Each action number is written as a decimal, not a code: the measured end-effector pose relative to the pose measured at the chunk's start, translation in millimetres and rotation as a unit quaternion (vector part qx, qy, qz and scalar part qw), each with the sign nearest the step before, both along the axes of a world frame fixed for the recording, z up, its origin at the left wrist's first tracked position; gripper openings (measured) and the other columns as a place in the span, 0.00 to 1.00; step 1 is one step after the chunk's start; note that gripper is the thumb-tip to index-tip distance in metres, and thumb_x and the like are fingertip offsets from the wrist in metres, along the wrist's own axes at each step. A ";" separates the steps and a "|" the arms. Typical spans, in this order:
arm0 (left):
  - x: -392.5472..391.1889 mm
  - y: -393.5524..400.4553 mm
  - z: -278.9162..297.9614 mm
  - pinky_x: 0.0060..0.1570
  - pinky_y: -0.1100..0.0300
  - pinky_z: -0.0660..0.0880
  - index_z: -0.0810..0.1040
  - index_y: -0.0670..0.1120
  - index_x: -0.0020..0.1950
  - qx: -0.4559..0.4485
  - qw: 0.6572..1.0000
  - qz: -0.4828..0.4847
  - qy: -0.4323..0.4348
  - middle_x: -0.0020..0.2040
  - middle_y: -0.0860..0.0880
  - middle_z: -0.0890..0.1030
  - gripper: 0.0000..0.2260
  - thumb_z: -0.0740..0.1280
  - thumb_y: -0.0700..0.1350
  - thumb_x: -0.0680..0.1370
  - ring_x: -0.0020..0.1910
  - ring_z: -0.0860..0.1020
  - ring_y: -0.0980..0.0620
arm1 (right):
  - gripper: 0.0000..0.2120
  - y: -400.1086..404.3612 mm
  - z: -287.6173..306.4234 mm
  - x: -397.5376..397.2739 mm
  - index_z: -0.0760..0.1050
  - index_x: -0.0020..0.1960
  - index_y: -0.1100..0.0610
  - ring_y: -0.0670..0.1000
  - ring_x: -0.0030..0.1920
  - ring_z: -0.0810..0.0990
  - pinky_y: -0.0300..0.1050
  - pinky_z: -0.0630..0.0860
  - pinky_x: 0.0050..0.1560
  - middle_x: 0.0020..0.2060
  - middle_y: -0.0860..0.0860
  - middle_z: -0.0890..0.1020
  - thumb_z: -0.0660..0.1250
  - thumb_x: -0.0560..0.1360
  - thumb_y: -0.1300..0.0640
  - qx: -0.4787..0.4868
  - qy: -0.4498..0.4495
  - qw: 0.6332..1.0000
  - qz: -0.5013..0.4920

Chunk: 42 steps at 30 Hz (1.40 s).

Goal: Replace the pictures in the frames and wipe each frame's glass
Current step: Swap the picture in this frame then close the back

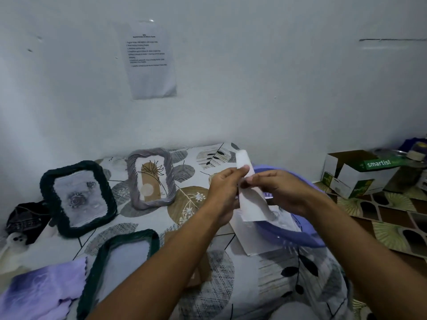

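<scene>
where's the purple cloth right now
In the head view the purple cloth lies at the bottom left on the patterned sheet, just left of the dark green frame lying flat, untouched by either hand.

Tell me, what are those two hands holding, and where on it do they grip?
A white sheet of paper, bent or folded. Both the left hand and the right hand pinch it near its middle, its upper end sticking up above the fingers.

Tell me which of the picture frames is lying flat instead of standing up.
The dark green frame nearest the person, beside the purple cloth. The other dark green frame and the grey frame both stand upright.
</scene>
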<state>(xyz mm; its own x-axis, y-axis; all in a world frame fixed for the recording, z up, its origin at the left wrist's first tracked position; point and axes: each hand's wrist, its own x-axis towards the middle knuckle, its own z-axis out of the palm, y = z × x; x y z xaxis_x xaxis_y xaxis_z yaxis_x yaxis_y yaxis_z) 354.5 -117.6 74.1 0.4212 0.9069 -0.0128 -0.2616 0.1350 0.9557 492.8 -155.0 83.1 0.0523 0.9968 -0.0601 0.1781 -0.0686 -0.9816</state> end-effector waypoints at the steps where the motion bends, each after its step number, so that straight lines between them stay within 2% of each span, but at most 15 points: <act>1: -6.1 2.0 -0.4 0.31 0.59 0.77 0.77 0.44 0.43 -0.003 1.000 0.009 -0.005 0.38 0.45 0.80 0.06 0.65 0.42 0.79 0.33 0.79 0.51 | 0.11 0.8 1.1 -6.7 0.83 0.50 0.59 0.55 0.54 0.79 0.52 0.75 0.56 0.50 0.54 0.84 0.66 0.76 0.54 0.002 -0.003 1.000 0.001; 6: -47.0 8.2 -2.2 0.31 0.56 0.79 0.77 0.42 0.44 -0.039 0.998 0.050 -0.024 0.39 0.43 0.80 0.07 0.61 0.38 0.80 0.32 0.80 0.50 | 0.15 2.9 4.4 -40.6 0.83 0.49 0.61 0.54 0.55 0.79 0.49 0.76 0.53 0.52 0.52 0.83 0.62 0.78 0.52 -0.003 0.035 0.999 0.022; 10: -94.7 13.4 -12.1 0.51 0.46 0.76 0.76 0.40 0.54 -0.070 0.994 0.073 -0.037 0.50 0.39 0.81 0.06 0.62 0.40 0.80 0.47 0.79 0.43 | 0.10 7.8 -9.1 -68.2 0.81 0.50 0.62 0.56 0.55 0.77 0.52 0.76 0.53 0.56 0.52 0.80 0.66 0.75 0.56 -0.008 0.112 0.994 -0.011; 13: -135.3 12.3 -27.9 0.56 0.44 0.75 0.77 0.41 0.55 -0.087 0.990 0.106 -0.043 0.53 0.42 0.82 0.07 0.63 0.40 0.80 0.51 0.79 0.43 | 0.09 13.0 -30.5 -93.3 0.81 0.53 0.57 0.55 0.53 0.80 0.50 0.79 0.50 0.53 0.53 0.82 0.66 0.76 0.61 -0.035 0.144 0.989 0.001; 17: -186.3 7.4 -58.1 0.54 0.45 0.77 0.77 0.40 0.57 -0.114 0.983 0.141 -0.038 0.55 0.40 0.82 0.08 0.61 0.39 0.80 0.54 0.80 0.41 | 0.13 22.0 -64.2 -134.4 0.82 0.53 0.55 0.55 0.47 0.82 0.50 0.79 0.47 0.48 0.54 0.84 0.66 0.74 0.68 -0.065 0.193 0.978 0.039; 21: -226.7 10.5 -83.0 0.55 0.44 0.75 0.77 0.38 0.52 -0.114 0.975 0.188 0.040 0.52 0.36 0.82 0.06 0.62 0.38 0.80 0.49 0.79 0.40 | 0.15 31.0 -86.0 -173.4 0.82 0.54 0.58 0.55 0.42 0.81 0.46 0.80 0.39 0.46 0.56 0.83 0.67 0.72 0.72 -0.080 0.179 0.980 0.032; 24: -250.8 17.2 -98.1 0.42 0.49 0.72 0.79 0.35 0.51 -0.078 0.967 0.209 0.125 0.47 0.33 0.81 0.07 0.64 0.38 0.79 0.43 0.75 0.40 | 0.16 33.4 -93.2 -191.3 0.80 0.55 0.62 0.55 0.34 0.78 0.43 0.78 0.31 0.39 0.57 0.82 0.66 0.71 0.74 -0.100 0.189 0.976 0.051; 26: -263.6 19.2 -105.3 0.40 0.52 0.74 0.80 0.35 0.48 -0.037 0.962 0.212 0.166 0.44 0.33 0.81 0.06 0.67 0.37 0.77 0.39 0.77 0.42 | 0.16 35.3 -98.6 -198.5 0.80 0.54 0.62 0.53 0.31 0.77 0.41 0.76 0.29 0.34 0.55 0.81 0.66 0.71 0.75 -0.112 0.192 0.973 0.053; 28: -272.8 21.6 -110.8 0.36 0.58 0.75 0.81 0.43 0.48 0.042 0.947 0.225 0.225 0.38 0.41 0.81 0.05 0.72 0.39 0.73 0.33 0.77 0.48 | 0.16 37.5 -102.9 -202.4 0.80 0.54 0.61 0.51 0.30 0.77 0.40 0.76 0.29 0.32 0.53 0.81 0.66 0.71 0.75 -0.108 0.165 0.979 0.055; 30: -280.7 24.2 -115.4 0.39 0.62 0.73 0.78 0.53 0.56 0.156 0.889 0.256 0.345 0.41 0.51 0.80 0.17 0.76 0.44 0.69 0.34 0.74 0.55 | 0.16 39.2 -106.5 -203.9 0.81 0.54 0.60 0.51 0.31 0.78 0.40 0.76 0.31 0.33 0.53 0.82 0.68 0.70 0.74 -0.100 0.129 0.985 0.054; 32: -290.5 26.6 -116.5 0.46 0.60 0.72 0.75 0.54 0.64 0.271 0.823 0.243 0.436 0.51 0.53 0.78 0.26 0.76 0.52 0.67 0.44 0.74 0.56 | 0.16 41.0 -109.5 -204.5 0.81 0.54 0.60 0.52 0.33 0.79 0.40 0.78 0.32 0.36 0.55 0.82 0.69 0.70 0.74 -0.095 0.097 0.990 0.049; 34: -300.9 29.2 -118.0 0.60 0.53 0.70 0.76 0.53 0.66 0.342 0.794 0.162 0.476 0.61 0.54 0.76 0.32 0.72 0.63 0.64 0.60 0.72 0.53 | 0.17 42.4 -111.5 -204.8 0.80 0.56 0.61 0.53 0.35 0.81 0.42 0.81 0.34 0.40 0.57 0.81 0.69 0.70 0.74 -0.093 0.058 0.993 0.045; 37: -309.5 31.7 -124.6 0.74 0.41 0.51 0.74 0.57 0.67 0.350 0.778 0.040 0.521 0.70 0.62 0.68 0.40 0.66 0.75 0.60 0.75 0.56 0.57 | 0.17 40.8 -111.4 -206.4 0.80 0.57 0.60 0.52 0.34 0.81 0.45 0.82 0.39 0.44 0.59 0.82 0.71 0.70 0.71 -0.093 -0.016 0.994 0.058; 39: -311.9 32.0 -128.8 0.73 0.41 0.36 0.71 0.59 0.69 0.343 0.763 -0.005 0.548 0.73 0.64 0.63 0.44 0.61 0.79 0.58 0.76 0.45 0.62 | 0.17 40.0 -109.5 -207.5 0.79 0.58 0.58 0.48 0.30 0.79 0.41 0.80 0.36 0.42 0.57 0.81 0.71 0.70 0.69 -0.082 -0.066 0.992 0.069; 42: -314.7 32.4 -131.4 0.70 0.42 0.28 0.70 0.58 0.70 0.331 0.747 -0.040 0.575 0.73 0.65 0.61 0.44 0.61 0.78 0.58 0.74 0.39 0.67 | 0.18 42.4 -111.5 -211.5 0.79 0.60 0.55 0.39 0.31 0.78 0.34 0.76 0.38 0.40 0.49 0.82 0.74 0.70 0.62 -0.018 -0.203 0.976 0.077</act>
<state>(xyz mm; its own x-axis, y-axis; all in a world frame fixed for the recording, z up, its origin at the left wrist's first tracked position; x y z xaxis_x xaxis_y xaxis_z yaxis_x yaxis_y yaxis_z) 39.8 -85.1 -57.3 0.5306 0.8470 0.0323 0.7678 -0.4964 0.4051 281.3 -112.7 -28.4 -0.0702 0.9923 -0.1016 0.5634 -0.0446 -0.8250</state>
